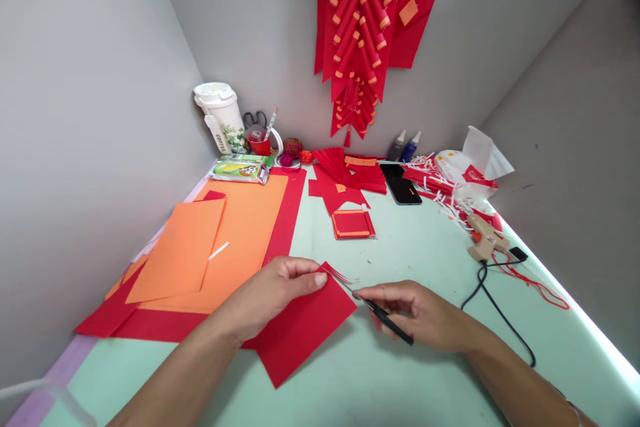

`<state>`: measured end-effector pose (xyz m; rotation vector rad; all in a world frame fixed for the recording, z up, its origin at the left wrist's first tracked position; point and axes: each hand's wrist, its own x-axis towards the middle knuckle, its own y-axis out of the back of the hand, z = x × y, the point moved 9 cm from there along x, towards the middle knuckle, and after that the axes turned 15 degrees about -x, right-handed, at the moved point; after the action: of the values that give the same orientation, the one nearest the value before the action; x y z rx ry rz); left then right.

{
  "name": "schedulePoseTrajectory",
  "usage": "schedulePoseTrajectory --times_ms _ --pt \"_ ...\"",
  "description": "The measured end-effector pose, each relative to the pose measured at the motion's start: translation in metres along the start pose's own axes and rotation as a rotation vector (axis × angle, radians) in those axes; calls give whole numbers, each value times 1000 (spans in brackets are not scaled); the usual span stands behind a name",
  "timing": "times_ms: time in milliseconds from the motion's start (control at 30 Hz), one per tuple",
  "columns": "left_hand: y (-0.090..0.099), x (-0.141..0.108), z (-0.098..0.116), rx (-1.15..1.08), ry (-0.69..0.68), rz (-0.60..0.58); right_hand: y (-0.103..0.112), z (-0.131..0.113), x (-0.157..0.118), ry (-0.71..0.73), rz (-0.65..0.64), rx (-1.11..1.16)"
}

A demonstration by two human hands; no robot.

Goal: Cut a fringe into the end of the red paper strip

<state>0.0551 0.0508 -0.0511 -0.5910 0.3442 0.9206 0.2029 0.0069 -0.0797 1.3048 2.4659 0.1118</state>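
Left hand clamped on red sheet near one corner, sheet over tabletop toward its near edge, right hand closed round black-handled scissors at sheet's edge.

Look at this busy pale green table!
Red paper under orange sheets, phone farther back, glue gun at right.

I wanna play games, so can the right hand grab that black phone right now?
Probably not: the right hand is holding scissors at the red paper. The phone lies mostly uncovered farther back, so setting the scissors down might free it.
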Motion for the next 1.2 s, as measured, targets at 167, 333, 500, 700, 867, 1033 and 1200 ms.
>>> schedulePoseTrajectory --times_ms 167,333,500,700,867,1033,1200 --pt "18 -5 13 131 -63 133 3 5 -1 -30 21 -17" --pt "36 -13 34 180 -187 290 12 7 -2 -44 73 -99" --pt "40 -16 40 173 -241 320 14 5 -1 -43 93 -169" --pt "41 -14 36 194 -215 328 14 3 0 -16 122 -210" --pt "37 -11 32 218 -161 294 14 0 -1 -1 120 -220" --pt "35 -10 31 193 -148 287 13 -3 0 9 116 -219" --pt "32 -11 29 165 -129 279 14 -4 -1 13 126 -201"
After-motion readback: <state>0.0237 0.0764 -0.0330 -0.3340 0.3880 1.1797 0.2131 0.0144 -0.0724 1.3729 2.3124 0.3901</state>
